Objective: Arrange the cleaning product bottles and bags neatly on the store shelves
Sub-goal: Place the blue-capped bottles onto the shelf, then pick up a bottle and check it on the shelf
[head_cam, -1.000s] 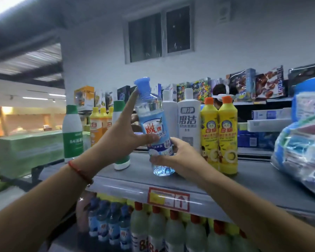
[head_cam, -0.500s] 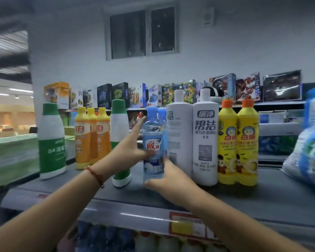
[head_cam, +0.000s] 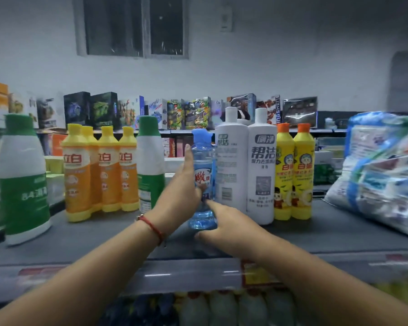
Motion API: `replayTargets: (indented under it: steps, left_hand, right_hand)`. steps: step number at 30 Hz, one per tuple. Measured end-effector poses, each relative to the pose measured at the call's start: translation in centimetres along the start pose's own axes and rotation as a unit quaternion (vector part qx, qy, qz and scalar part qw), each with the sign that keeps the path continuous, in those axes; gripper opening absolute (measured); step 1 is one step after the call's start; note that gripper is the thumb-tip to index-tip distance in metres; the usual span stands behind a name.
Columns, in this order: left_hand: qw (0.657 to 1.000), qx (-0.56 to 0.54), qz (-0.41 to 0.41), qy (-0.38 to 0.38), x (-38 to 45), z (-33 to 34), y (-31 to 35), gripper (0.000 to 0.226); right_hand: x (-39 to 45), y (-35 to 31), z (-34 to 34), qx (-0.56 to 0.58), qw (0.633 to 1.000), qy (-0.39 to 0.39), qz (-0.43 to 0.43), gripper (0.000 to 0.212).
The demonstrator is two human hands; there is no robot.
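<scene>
1. Clear blue plastic bottle with blue cap and white-red label (head_cam: 202, 182) now stands upright on the grey shelf top (head_cam: 339, 231). A second ago it was lifted and tilted above the shelf; half a second ago it was being lowered into place.
2. Position: in the gap between the green-and-white bottle with green cap (head_cam: 150, 165) on its left and the tall white bottle with white cap (head_cam: 231, 161) on its right, just beside the white one. Contact between them can't be told.
3. Left hand (head_cam: 179, 196): fingers straight and pointing up, laid flat along the bottle's left side, thumb across the lower label. Looser than a second ago, when it gripped the raised bottle; whether the thumb actually pinches is hard to say.
4. Right hand (head_cam: 224, 224): low at the bottle's base, index finger stretched out and touching the lower body, other fingers relaxed. No wrap around the bottle here.
5. Meaning for the task: the bottle looks placed, weight on the shelf; both hands seem to be steadying or nudging it into line, not carrying.
6. Likely remaining: square its label forward, push it flush with the row, let go.
7. Other stock: second tall white bottle with dark lettering (head_cam: 262, 170), two yellow bottles with orange caps (head_cam: 295, 175), four orange-yellow bottles with yellow caps (head_cam: 101, 172), a big green-and-white bottle at far left (head_cam: 23, 180), plastic-wrapped blue-white bags at right (head_cam: 384, 172).
8. Risk: the bottle is narrow, so a sideways nudge could tip it into its neighbours.
</scene>
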State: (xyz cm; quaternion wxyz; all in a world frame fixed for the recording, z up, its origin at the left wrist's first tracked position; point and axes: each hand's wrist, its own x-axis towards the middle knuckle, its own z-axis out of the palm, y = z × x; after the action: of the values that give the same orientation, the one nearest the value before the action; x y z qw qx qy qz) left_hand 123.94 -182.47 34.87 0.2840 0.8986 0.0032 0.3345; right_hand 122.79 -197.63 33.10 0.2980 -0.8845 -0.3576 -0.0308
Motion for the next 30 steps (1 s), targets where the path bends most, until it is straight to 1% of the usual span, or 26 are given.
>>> replayTargets:
  steps: [2,5,8,12,14,18,23,25,27,29,30]
  left_hand:
    - [0.997,0.058,0.044,0.028,-0.6,0.2,0.0,0.098]
    - [0.981,0.165,0.096,0.042,-2.3,-0.6,0.4,0.086]
    - [0.968,0.227,0.108,0.007,-4.1,-1.6,1.7,0.079]
    - [0.941,0.316,0.101,-0.061,-4.9,-1.9,3.6,0.084]
    - [0.929,0.349,0.093,-0.084,-4.5,-2.0,4.6,0.085]
    - [0.919,0.370,0.077,-0.116,-3.4,-2.5,6.5,0.081]
    - [0.916,0.381,0.048,-0.114,-2.6,-4.0,7.6,0.076]
    - [0.919,0.378,0.036,-0.108,-2.5,-4.3,7.7,0.073]
    - [0.922,0.374,0.030,-0.099,-2.4,-4.4,7.4,0.071]
    - [0.923,0.373,0.029,-0.089,-2.5,-4.5,6.9,0.073]
    - [0.924,0.372,0.030,-0.085,-2.6,-4.5,6.6,0.075]
  right_hand:
    - [-0.3,0.1,-0.4,-0.021,1.000,0.001,0.003,0.065]
    - [-1.6,0.6,-1.6,-0.092,0.996,0.003,-0.011,0.078]
    - [-3.5,1.3,-3.8,-0.142,0.990,0.015,-0.024,0.077]
    - [-5.2,1.5,-7.2,-0.175,0.984,0.029,-0.025,0.077]
    - [-4.9,0.9,-9.4,-0.181,0.982,0.044,-0.035,0.075]
    - [-2.2,-1.3,-14.1,-0.197,0.976,0.079,-0.045,0.080]
    - [3.4,-4.1,-17.2,-0.208,0.967,0.135,-0.060,0.080]
    - [5.5,-4.4,-17.3,-0.212,0.967,0.130,-0.051,0.081]
    - [7.0,-4.2,-16.9,-0.220,0.969,0.108,-0.023,0.083]
    - [7.6,-3.7,-16.2,-0.220,0.971,0.097,-0.003,0.082]
    - [7.6,-3.4,-15.9,-0.212,0.972,0.103,-0.004,0.081]
